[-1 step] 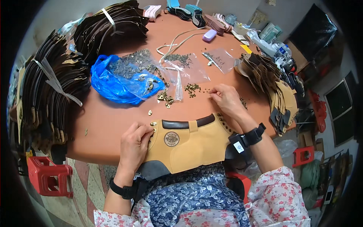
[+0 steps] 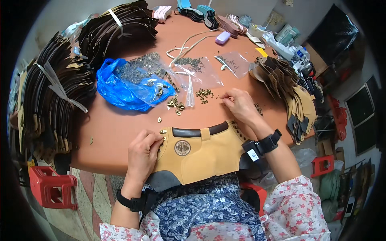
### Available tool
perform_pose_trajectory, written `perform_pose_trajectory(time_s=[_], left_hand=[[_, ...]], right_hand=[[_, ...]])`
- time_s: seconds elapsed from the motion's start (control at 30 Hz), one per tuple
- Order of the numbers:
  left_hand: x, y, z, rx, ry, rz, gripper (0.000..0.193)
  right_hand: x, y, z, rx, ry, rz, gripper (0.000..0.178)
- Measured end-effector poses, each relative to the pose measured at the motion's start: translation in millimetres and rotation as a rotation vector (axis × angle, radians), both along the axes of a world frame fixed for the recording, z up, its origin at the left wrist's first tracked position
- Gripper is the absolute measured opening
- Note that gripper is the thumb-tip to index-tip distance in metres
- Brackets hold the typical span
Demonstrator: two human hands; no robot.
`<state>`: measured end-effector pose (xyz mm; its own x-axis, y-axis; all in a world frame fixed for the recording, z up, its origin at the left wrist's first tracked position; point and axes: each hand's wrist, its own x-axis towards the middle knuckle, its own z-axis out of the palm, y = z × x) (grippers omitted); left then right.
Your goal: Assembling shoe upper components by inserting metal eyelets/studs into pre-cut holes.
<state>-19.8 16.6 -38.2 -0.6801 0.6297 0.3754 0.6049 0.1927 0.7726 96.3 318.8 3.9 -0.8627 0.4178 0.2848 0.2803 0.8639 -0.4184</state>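
Single view: head-worn, left unit of a side-by-side fisheye pair. It looks down and forward from your head, across the surface to the back wall up top. Your left hand and right hand straddle mid-frame, fairly near; your forearms enter from below; edges bow rimward.
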Motion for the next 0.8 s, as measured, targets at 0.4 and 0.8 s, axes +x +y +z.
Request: perform_pose_trajectory(time_s=[0.4, 0.8], left_hand=[[-0.4, 1.1, 0.0, -0.022, 0.008, -0.002, 0.007], [-0.8, 0.3, -2.9, 0.004, 0.021, 0.001, 0.007]], right_hand=[[-27.8, -11.5, -9.6, -0.036, -0.089, 0.070, 0.014], [-33.8, -19.2, -22.9, 0.192, -0.058, 0.039, 0.009]])
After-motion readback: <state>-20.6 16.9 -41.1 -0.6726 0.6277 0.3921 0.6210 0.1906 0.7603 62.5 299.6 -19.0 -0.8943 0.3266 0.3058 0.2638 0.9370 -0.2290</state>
